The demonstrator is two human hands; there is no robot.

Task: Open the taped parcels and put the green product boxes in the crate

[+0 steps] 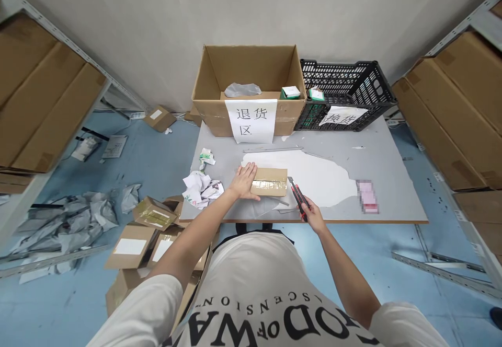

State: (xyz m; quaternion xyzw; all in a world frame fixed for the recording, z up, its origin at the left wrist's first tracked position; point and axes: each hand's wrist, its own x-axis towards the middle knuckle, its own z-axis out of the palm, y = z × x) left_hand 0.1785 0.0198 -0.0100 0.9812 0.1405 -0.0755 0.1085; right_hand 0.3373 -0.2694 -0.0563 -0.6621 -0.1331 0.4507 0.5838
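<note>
So the small taped cardboard parcel (269, 181) is lying flat near the front edge of the bench (392, 180), and the left hand (243, 181) is spread flat over its left end, fingers loosely apart, pressing down. Looks like that's to pin it so it can't skid while the blade works. The right hand (312, 214) is wrapped around the handle of a red-and-black utility knife (297, 196), fingers closed on it, with the blade end pointing up toward the parcel's right edge, just beside it. Can't tell if the tip is actually touching the tape.

Behind the parcel there's a big open cardboard box (249, 83) with a paper sign (251, 119) hung on its front, and a black plastic crate (345, 93) right next to it with its own label, so both sit within an easy reach. A wad of crumpled paper (202, 186) sits at the bench's left edge, near the left wrist. Down on the floor to the left is a pile of small cartons (151, 232) and grey mailer bags (66, 221), well apart from the hands.
</note>
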